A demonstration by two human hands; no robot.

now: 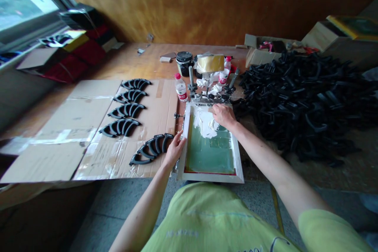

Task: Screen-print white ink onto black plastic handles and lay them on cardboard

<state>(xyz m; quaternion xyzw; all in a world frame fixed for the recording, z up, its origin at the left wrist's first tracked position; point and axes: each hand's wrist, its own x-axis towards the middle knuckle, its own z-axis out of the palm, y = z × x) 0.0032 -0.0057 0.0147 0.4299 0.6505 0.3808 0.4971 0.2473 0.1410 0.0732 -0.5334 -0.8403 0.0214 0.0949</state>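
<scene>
A screen printing frame (239, 165) with pale edges and green mesh lies flat before me. White ink (206, 124) is smeared thickly over the mesh's far part. My right hand (223, 115) is closed at the far end of the frame, beside the ink; whatever its curled fingers hold is hidden. At the frame's left edge, my left hand (175, 149) grips the side, its thumb towards the mesh. Close by on its left is a row of curved black plastic pieces (152, 149). Metal clamps (209, 100) stand behind the frame.
Several more rows of black pieces (120, 127) lie on flattened cardboard (85, 106) at left. A big heap of black pieces (304, 102) fills the right side. Behind stand a red-capped bottle (181, 88), a dark tub (184, 64) and an open carton (260, 57).
</scene>
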